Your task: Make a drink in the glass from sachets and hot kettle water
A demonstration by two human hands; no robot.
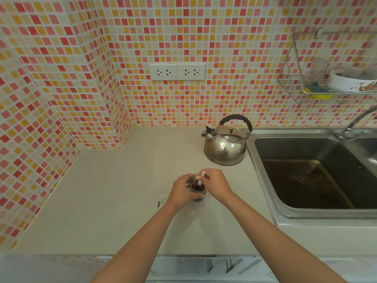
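Observation:
A small clear glass (197, 189) with dark brown liquid stands on the pale counter (114, 190), in the middle. My left hand (180, 189) wraps around its left side. My right hand (216, 183) is over the rim and pinches a thin white stick or sachet (201, 178) that dips into the glass. A steel whistling kettle (225, 144) with a black handle sits behind the glass, beside the sink, a hand's width away from my right hand. Something small and pale (163, 200) lies on the counter left of my left wrist; I cannot tell what it is.
A steel sink (314, 172) with a tap (355, 123) fills the right side. Above it hangs a wire rack (293, 86) with a bowl and a sponge. Two wall sockets (177, 71) sit on the tiled wall. The counter's front edge runs below my forearms.

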